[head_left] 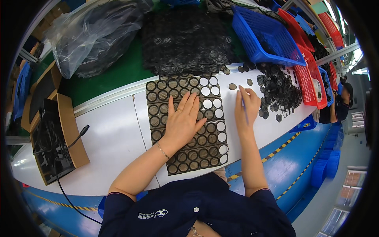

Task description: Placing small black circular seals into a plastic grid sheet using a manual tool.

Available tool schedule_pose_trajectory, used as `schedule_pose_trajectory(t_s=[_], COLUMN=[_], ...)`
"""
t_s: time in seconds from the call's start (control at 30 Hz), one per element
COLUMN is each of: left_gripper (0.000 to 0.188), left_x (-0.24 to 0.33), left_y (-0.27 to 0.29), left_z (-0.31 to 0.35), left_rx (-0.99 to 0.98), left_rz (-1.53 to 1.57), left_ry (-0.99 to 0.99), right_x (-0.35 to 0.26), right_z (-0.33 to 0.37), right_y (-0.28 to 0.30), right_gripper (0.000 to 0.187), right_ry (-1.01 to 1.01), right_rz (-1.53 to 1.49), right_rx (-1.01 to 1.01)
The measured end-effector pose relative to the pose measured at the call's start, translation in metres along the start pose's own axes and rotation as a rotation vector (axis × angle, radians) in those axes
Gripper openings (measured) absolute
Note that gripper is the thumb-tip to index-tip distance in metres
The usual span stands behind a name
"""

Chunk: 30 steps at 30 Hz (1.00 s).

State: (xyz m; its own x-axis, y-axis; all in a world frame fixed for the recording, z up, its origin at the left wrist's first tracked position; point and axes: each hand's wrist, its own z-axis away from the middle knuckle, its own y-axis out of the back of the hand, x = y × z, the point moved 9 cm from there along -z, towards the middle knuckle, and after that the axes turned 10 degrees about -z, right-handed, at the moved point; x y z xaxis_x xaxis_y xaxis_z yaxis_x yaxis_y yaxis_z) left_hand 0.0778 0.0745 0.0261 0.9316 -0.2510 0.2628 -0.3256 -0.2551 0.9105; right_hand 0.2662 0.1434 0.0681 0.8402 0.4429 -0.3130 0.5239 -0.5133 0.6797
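Your left hand flat on ring grid, fingers spread, gripping nothing. Your right hand grasps thin tool, just right of grid, near loose disc. Grid on desk, left of black pile.

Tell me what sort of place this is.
Likely a factory workshop: a grid of black rings on a white workbench, a heap of small dark discs, and striped floor tape.
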Motion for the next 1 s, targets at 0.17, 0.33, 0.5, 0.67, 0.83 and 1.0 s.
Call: schedule_pose_trajectory(t_s=[0.17, 0.33, 0.5, 0.67, 0.83, 1.0], left_gripper=[0.062, 0.06, 0.06, 0.061, 0.062, 0.06], left_x=[-0.002, -0.005, -0.005, -0.004, -0.003, -0.004], left_y=[0.0, -0.002, 0.001, 0.001, 0.0, -0.001], left_z=[0.0, 0.001, 0.002, 0.003, 0.002, 0.003], left_rx=[0.006, -0.005, -0.028, -0.029, -0.037, -0.046], left_rz=[0.008, 0.024, 0.042, 0.02, 0.021, 0.017], left_ry=[0.01, 0.003, -0.004, -0.026, -0.026, -0.013], right_x=[0.001, -0.03, -0.028, -0.03, -0.042, -0.091], right_z=[0.054, 0.074, 0.077, 0.075, 0.056, 0.043], right_y=[-0.039, -0.049, -0.05, -0.049, -0.035, -0.003], right_gripper=[0.028, 0.028, 0.026, 0.025, 0.021, 0.017], right_ry=[-0.893, -0.901, -0.885, -0.874, -0.47, 0.107], right_rz=[-1.1, -1.124, -1.04, -1.031, -0.808, -0.346], right_rx=[-0.413, -0.491, -0.547, -0.536, -0.436, -0.254])
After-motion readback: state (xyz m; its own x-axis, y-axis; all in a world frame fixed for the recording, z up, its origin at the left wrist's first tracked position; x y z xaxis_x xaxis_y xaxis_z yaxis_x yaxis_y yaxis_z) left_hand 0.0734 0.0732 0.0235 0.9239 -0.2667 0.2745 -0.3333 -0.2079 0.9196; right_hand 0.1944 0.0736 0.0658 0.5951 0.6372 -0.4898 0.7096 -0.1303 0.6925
